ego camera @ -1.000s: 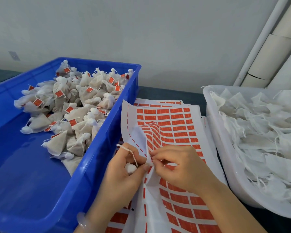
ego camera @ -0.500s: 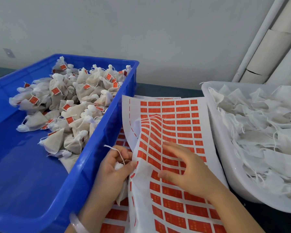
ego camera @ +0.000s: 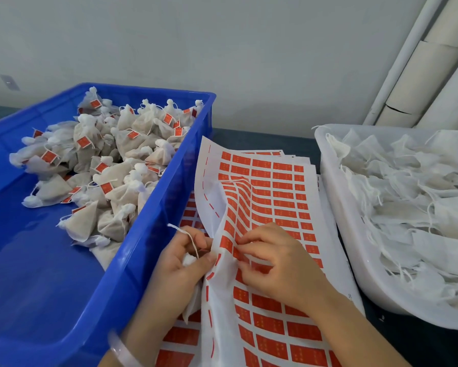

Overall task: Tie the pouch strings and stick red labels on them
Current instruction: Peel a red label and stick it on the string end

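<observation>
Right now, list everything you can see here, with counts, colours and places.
crate: one, blue, left.
labelled pouches: many, white with red labels, piled in the crate.
tub: one, white, right.
unlabelled pouches: many, white, in the tub.
label sheets: a stack, white with red labels, between crate and tub.
tubes: several, white, far right by the wall.
held pouch: one, white, at the sheets' left edge.
bangle: one, pale, left wrist.
left hand: grips the held pouch.
right hand: pinches at the top one of the label sheets.
</observation>
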A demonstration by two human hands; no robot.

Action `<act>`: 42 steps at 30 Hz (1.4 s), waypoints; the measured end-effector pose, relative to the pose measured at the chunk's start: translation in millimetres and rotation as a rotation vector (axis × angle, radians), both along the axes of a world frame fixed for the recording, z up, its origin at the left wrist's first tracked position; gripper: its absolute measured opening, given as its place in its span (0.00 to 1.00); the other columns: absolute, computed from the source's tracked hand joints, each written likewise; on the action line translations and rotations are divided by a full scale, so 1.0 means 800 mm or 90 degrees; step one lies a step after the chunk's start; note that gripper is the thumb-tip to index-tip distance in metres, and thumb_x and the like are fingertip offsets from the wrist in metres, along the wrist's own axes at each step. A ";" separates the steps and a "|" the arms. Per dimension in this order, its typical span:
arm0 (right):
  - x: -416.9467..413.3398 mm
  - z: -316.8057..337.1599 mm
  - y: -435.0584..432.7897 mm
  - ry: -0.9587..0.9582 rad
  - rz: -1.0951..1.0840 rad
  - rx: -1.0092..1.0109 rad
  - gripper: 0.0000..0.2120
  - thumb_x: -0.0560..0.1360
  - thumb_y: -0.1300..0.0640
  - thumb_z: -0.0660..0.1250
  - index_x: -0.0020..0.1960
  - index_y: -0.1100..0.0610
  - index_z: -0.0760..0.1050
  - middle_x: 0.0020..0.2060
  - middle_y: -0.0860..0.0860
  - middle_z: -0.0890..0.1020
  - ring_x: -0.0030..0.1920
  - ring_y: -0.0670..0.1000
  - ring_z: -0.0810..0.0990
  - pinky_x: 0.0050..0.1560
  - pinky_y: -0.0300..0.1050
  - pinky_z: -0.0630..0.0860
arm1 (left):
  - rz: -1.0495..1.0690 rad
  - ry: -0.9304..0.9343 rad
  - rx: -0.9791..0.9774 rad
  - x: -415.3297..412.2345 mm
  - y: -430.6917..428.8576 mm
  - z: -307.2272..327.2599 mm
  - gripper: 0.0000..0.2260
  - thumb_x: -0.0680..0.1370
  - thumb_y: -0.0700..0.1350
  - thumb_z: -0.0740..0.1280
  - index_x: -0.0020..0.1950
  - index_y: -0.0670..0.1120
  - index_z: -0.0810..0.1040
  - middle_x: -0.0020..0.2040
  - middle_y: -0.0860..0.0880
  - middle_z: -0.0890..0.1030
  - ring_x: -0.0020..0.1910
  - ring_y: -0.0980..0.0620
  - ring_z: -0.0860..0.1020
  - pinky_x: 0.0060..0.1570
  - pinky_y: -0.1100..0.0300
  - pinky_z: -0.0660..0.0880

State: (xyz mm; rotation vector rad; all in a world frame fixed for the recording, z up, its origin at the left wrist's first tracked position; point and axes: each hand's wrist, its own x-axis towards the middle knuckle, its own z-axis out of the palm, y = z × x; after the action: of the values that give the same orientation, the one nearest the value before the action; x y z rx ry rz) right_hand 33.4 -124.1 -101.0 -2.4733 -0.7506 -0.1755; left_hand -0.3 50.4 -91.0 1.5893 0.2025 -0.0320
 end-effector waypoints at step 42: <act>-0.019 -0.006 0.025 0.044 -0.071 0.238 0.30 0.66 0.28 0.59 0.65 0.36 0.63 0.63 0.25 0.64 0.66 0.32 0.64 0.62 0.25 0.62 | -0.134 0.201 -0.285 0.026 -0.001 0.014 0.13 0.65 0.47 0.70 0.47 0.43 0.82 0.45 0.41 0.83 0.39 0.44 0.83 0.38 0.52 0.79</act>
State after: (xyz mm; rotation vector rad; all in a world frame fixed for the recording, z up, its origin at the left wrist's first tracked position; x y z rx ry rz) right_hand 18.1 -103.9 -105.7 -2.1522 -0.4978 -0.2460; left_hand 20.8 49.7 -79.7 1.1455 0.2518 -0.4636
